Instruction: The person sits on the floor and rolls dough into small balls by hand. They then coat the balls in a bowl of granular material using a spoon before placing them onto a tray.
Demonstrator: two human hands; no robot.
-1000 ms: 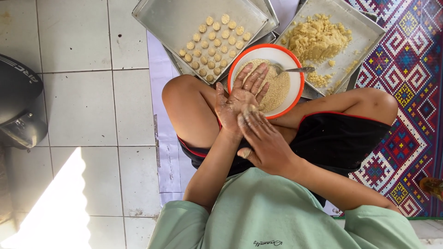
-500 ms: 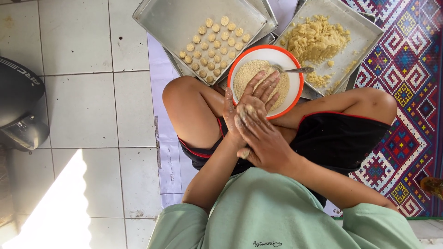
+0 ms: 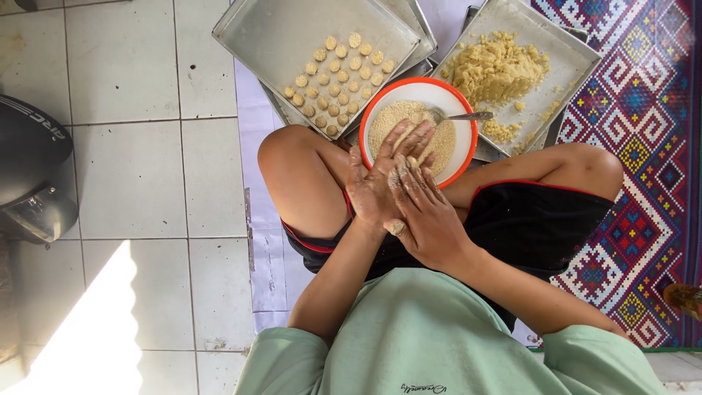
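My left hand (image 3: 373,186) and my right hand (image 3: 431,219) are pressed palm to palm above my crossed legs, at the near rim of a white bowl with an orange rim (image 3: 464,121). The right hand lies on top of the left. Both are dusted with pale crumbs, and whatever lies between the palms is hidden. The bowl holds tan crumbs (image 3: 439,143) and a metal spoon (image 3: 461,115). The fingertips of both hands reach over the crumbs.
A metal tray (image 3: 278,36) at the back holds rows of several small dough balls (image 3: 336,69). A second tray (image 3: 570,51) to the right holds a heap of yellow dough (image 3: 493,69). A patterned mat (image 3: 643,146) lies on the right and a dark helmet (image 3: 29,175) on the tiled floor to the left.
Both hands have drawn back from over the bowl toward my body. The right hand has slid forward over the left, still palm to palm.
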